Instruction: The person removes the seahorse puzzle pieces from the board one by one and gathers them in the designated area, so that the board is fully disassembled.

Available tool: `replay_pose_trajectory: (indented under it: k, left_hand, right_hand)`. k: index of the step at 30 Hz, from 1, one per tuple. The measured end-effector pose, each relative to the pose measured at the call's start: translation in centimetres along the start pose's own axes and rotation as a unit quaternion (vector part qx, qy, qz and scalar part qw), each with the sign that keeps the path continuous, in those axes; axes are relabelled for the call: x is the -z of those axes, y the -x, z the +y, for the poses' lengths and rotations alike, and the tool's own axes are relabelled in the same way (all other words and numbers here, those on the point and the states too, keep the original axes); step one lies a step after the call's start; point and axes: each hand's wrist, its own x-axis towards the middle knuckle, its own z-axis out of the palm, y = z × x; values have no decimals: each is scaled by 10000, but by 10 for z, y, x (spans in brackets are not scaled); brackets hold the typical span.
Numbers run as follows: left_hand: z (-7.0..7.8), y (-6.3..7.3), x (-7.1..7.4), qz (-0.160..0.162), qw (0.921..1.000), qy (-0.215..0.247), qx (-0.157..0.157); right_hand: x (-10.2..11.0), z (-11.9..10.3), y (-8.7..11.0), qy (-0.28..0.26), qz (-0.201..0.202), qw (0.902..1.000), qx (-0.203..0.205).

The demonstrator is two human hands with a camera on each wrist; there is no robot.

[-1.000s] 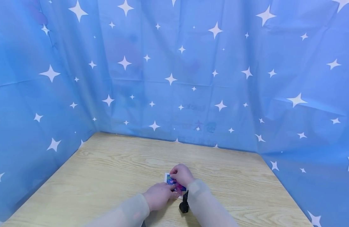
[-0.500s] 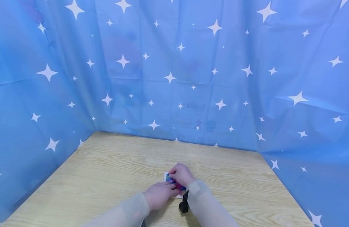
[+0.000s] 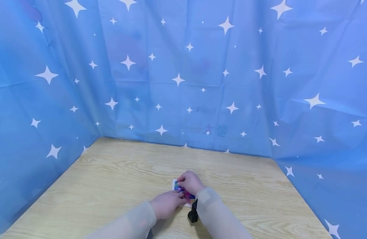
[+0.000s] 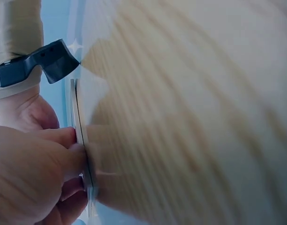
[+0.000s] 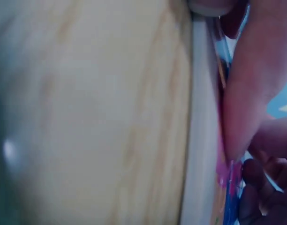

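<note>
a blue cloth (image 3: 177, 66) printed with white stars stands behind and at both sides of a wood-grain table (image 3: 126, 172). you have the white-bordered picture board (image 3: 177, 188) flat on the tabletop, near its front, beneath both hands. your left hand (image 3: 168, 204) lies with extended fingers pressing on the board's near part. your right hand (image 3: 190, 182) has bent fingers touching the far-left corner; whether they pinch anything cannot be told. a black device (image 3: 193, 215) sits beneath your right wrist, near the board. pale sleeves (image 3: 220, 212) cover both forearms.
</note>
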Motion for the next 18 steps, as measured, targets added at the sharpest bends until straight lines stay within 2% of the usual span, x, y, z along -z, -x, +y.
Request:
replay_pose_trajectory:
  k: [6,14,18]
  left_hand:
    - [1,1,2,-75,9999,-20,-106]
    - [0,3,4,60,9988,479,-72]
    - [2,2,4,93,9988,470,-97]
  right_hand:
    - [-1,1,0,-57,-88,9999,-63]
    - [-3,0,1,147,-133,9997,159]
    - [-3,0,0,293,-204,9991,242]
